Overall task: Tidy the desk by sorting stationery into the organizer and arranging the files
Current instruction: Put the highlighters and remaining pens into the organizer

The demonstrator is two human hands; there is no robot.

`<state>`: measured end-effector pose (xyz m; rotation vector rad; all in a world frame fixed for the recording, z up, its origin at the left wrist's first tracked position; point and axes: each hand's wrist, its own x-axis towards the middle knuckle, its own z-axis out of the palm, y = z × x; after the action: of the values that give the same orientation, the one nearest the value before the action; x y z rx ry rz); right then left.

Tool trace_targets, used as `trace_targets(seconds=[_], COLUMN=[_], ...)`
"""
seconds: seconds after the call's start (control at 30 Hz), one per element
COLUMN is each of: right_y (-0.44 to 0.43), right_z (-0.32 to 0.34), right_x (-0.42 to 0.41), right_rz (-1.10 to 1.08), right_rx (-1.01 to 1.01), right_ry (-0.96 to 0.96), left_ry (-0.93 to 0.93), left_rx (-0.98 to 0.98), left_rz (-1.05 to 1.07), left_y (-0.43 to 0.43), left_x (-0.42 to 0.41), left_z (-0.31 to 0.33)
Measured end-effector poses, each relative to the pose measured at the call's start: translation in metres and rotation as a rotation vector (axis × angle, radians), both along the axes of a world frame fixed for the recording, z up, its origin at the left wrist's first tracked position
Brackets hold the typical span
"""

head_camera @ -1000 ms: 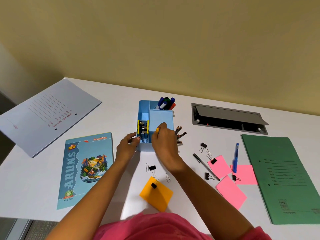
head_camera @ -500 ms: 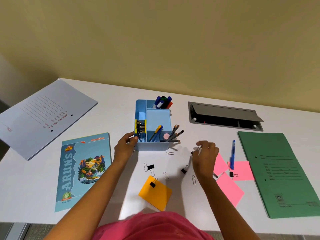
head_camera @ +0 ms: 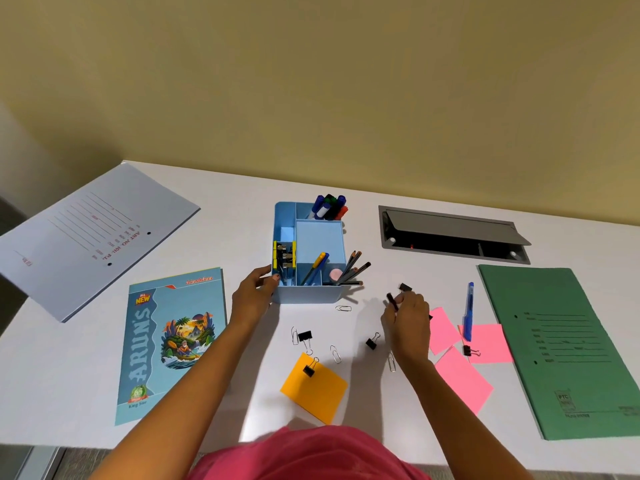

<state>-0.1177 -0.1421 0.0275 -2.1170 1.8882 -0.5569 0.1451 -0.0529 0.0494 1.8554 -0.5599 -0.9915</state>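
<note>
Since a second ago the right hand [head_camera: 408,323] has left the light-blue plastic organizer [head_camera: 308,296], where a yellow-and-blue pen [head_camera: 317,268] now leans in a front compartment. It has crossed to the right half of the white desk [head_camera: 242,216], and its fingers now curl round a slim black pen [head_camera: 392,302]. The left hand [head_camera: 251,301] grips the organizer's near-left corner, thumb on top, steadying it. The pen sits right of the organizer and left of the pink sticky notes [head_camera: 443,329], roughly midway between the desk's far and near edges. A black binder clip [head_camera: 405,288] lies just beyond the knuckles. Only the pen's dark tip pokes out past the fingers on the left and a short stub shows on the right, and I cannot tell whether it is clear of the desk. It looks thin, straight and matte black, with no visible clip or cap from here. I judge it light and rigid with a smooth barrel, so it will likely roll or swivel if pinched at one end. A hold near mid-barrel should keep it level for dropping tip-down beside the pencils [head_camera: 353,271].
</note>
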Motion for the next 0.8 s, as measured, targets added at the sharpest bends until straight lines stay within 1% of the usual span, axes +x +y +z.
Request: trace_targets(seconds=[0.07,0.17,0.23,0.3,0.37,0.5,0.57,0.6,0.73,0.8], right_y=[0.004,0.012,0.021,0.032,0.040,0.042,0.042,0.043,0.042,0.039], right_z=[0.029,0.083,0.121,0.148,0.159,0.136,0.118,0.112,0.098,0.096], right_x=[0.009,0.025,0.040,0.058,0.077,0.105,0.114,0.118,0.130,0.133], right_rz=[-0.057,-0.094,-0.003,0.165,0.326,0.477,0.507,0.508,0.479,0.467], right_rx=[-0.064,-0.255,-0.447,-0.594,-0.569,-0.416,-0.385,-0.369,-0.322,-0.282], right_ry=[-0.175,-0.372,-0.515,-0.577,-0.531,-0.200,-0.046,0.000,0.102,0.119], left_ry=[0.002,0.007,0.003,0.007,0.015,0.003,-0.005,-0.010,-0.017,-0.020], left_rx=[0.004,0.004,0.005,0.005,0.002,-0.001,-0.005,-0.003,0.000,0.004], left_rz=[-0.001,0.000,0.004,0.007,0.006,-0.006,-0.006,-0.006,-0.010,-0.015], left_y=[0.000,0.000,0.000,0.000,0.001,0.001,0.000,0.000,0.000,0.000], left_x=[0.001,0.000,0.000,0.001,0.001,0.000,-0.001,-0.001,-0.001,0.000], left_z=[0.001,0.001,0.001,0.001,0.001,0.002,0.003,0.003,0.004,0.003])
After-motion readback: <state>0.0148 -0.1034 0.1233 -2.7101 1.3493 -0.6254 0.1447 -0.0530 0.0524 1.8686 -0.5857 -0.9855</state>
